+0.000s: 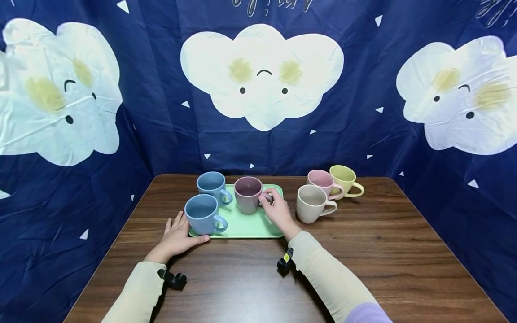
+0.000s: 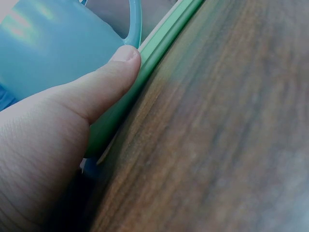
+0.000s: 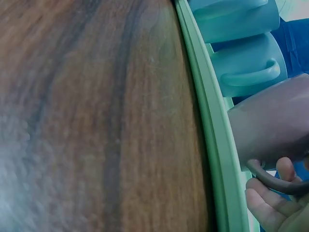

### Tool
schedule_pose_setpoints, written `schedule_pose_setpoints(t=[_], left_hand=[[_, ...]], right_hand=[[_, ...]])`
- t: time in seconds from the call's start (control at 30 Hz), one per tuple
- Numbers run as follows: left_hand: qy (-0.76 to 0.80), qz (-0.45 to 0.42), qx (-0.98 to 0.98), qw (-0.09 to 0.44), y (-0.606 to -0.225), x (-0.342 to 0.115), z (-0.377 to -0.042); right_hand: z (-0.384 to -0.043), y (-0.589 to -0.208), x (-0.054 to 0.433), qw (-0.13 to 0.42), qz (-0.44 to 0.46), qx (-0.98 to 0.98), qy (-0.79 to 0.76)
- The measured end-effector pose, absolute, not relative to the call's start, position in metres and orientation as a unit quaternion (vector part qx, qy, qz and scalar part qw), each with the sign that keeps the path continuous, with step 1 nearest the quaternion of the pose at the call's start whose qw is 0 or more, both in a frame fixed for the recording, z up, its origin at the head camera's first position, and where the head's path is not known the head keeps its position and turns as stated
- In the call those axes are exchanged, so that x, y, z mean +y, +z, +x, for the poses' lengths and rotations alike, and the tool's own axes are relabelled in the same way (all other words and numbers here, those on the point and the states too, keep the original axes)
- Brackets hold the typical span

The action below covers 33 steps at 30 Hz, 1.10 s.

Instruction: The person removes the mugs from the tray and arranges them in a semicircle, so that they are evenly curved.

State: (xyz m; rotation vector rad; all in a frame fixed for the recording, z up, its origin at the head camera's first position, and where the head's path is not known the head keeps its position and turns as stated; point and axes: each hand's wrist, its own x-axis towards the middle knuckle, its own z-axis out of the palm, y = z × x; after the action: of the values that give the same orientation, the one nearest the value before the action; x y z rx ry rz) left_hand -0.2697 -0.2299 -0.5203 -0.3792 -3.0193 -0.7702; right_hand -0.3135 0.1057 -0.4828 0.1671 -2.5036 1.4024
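A purple mug (image 1: 248, 195) stands on the green tray (image 1: 250, 226), and my right hand (image 1: 278, 211) pinches its handle. In the right wrist view the fingers curl about that mug's handle (image 3: 275, 182). Two blue mugs are at the tray's left end: a front one (image 1: 200, 215) and one behind it (image 1: 211, 184). My left hand (image 1: 177, 237) lies at the tray's front left corner, fingers spread beside the front blue mug. Its thumb (image 2: 108, 79) rests along the tray's edge in the left wrist view, close to the blue mug's base.
Right of the tray, on the wooden table (image 1: 363, 260), stand a white mug (image 1: 308, 206), a pink mug (image 1: 320, 179) and a yellow mug (image 1: 343, 174), grouped closely. A dark blue curtain (image 1: 161, 134) with cloud prints hangs behind the table.
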Motion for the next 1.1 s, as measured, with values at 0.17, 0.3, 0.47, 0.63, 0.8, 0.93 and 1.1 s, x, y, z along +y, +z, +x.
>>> schedule_pose_setpoints(t=[0.17,0.3,0.47,0.63,0.8,0.93,1.1], left_hand=[[-0.248,-0.12,-0.961,0.004,-0.522,-0.231,-0.27],[-0.246,-0.119,-0.962,0.0,-0.521,-0.231,-0.269],[-0.247,-0.117,-0.962,-0.002,-0.522,-0.23,-0.269],[-0.254,-0.122,-0.959,0.005,-0.522,-0.231,-0.268],[-0.255,-0.125,-0.959,0.01,-0.522,-0.231,-0.267],[-0.253,-0.125,-0.959,0.01,-0.523,-0.231,-0.268],[-0.258,-0.132,-0.957,0.011,-0.523,-0.232,-0.268]], right_hand=[[-0.316,-0.484,0.105,0.149,0.072,-0.84,0.517],[-0.317,-0.482,0.103,0.141,0.065,-0.815,0.558],[-0.313,-0.471,0.102,0.1,0.05,-0.77,0.628],[-0.309,-0.454,0.106,0.067,0.032,-0.735,0.674],[-0.307,-0.433,0.113,0.059,0.022,-0.717,0.694],[-0.306,-0.418,0.122,0.046,0.03,-0.699,0.713],[-0.308,-0.401,0.14,0.036,0.041,-0.695,0.717]])
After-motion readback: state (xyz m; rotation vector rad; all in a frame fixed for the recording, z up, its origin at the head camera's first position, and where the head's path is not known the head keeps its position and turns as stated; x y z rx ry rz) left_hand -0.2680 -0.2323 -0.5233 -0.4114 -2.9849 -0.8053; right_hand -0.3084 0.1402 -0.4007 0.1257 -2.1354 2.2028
